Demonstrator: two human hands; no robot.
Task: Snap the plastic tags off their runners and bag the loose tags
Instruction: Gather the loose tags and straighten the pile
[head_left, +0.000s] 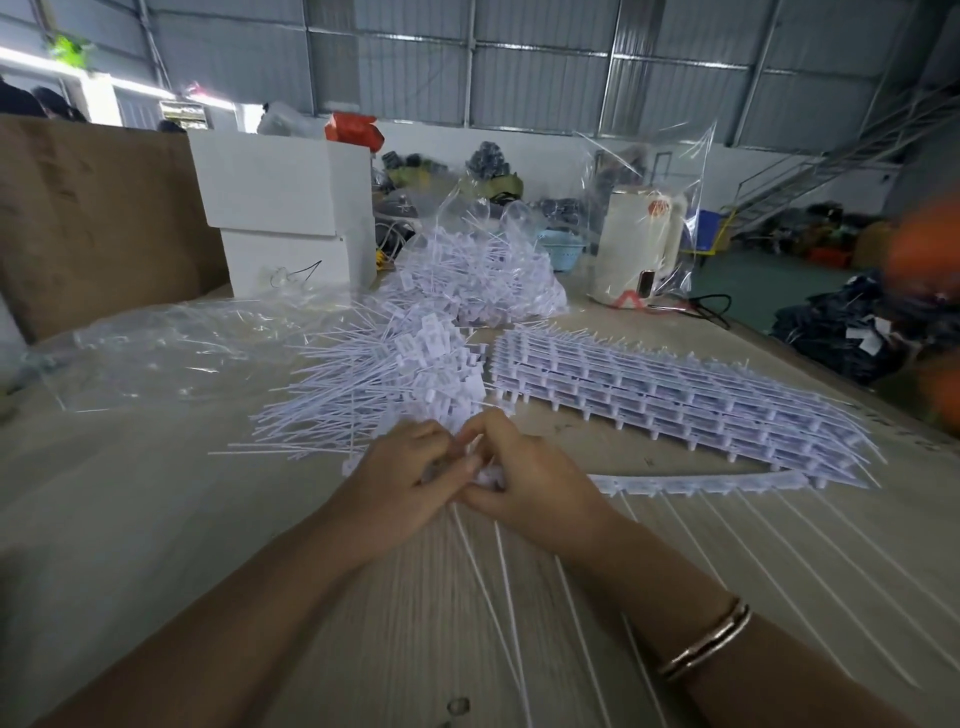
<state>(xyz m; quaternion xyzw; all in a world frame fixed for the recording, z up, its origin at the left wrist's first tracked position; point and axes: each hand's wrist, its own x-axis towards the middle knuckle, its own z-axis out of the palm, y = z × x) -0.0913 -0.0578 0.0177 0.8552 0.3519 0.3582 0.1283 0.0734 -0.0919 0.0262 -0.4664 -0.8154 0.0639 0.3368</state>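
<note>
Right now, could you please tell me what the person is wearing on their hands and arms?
Both forearms are bare, with no sleeves showing, and neither the left hand nor the right hand has a glove. The only thing worn is a pair of thin metal bangles on the right wrist. No rings can be made out.

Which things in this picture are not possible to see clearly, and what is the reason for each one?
- Head view: the tag being worked is covered by the left hand and right hand.
- Print on the loose tags is too small to read.
- An orange thing at the right edge is blurred and cut off.
- Contents of the white boxes are hidden by their walls.
</note>
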